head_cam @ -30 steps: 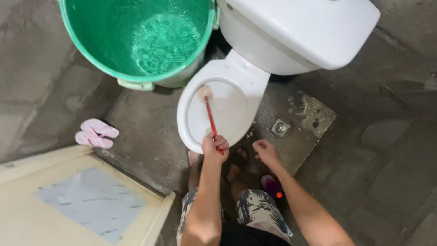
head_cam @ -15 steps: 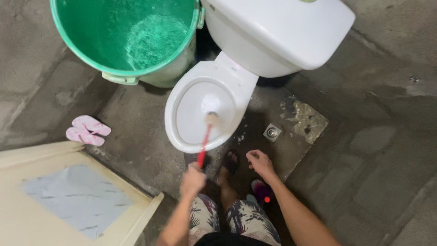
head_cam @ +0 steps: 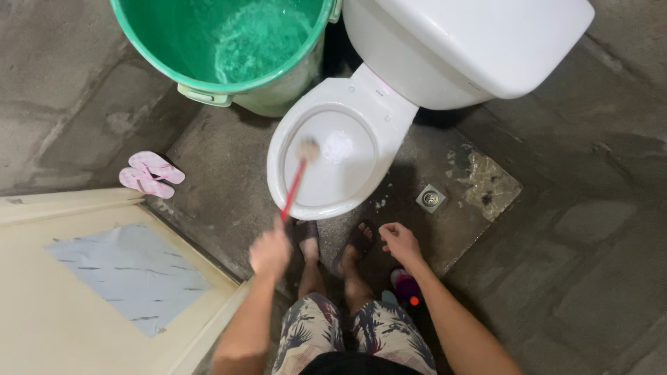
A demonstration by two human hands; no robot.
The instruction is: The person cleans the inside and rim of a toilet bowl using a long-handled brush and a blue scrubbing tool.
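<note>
My left hand [head_cam: 270, 252] grips the red handle of a toilet brush [head_cam: 294, 184]; its pale bristle head rests inside the white toilet bowl [head_cam: 278, 154] at the left inner side. A patch of foam lies in the bowl beside the bristles. My right hand [head_cam: 399, 241] hangs loosely curled in front of the bowl, holding nothing, above a small purple bottle [head_cam: 406, 285] on the floor. My feet in dark sandals stand just before the bowl.
A large green bucket of water [head_cam: 229, 42] stands left of the toilet tank [head_cam: 486, 38]. Pink flip-flops [head_cam: 151, 173] lie at left. A cream door [head_cam: 104, 278] swings in at lower left. A floor drain [head_cam: 431, 198] sits right of the bowl.
My left hand has pulled back and left from the bowl's rim, and the brush head swept from the far left side, through the middle, to the left inner wall. The right hand stayed put.
</note>
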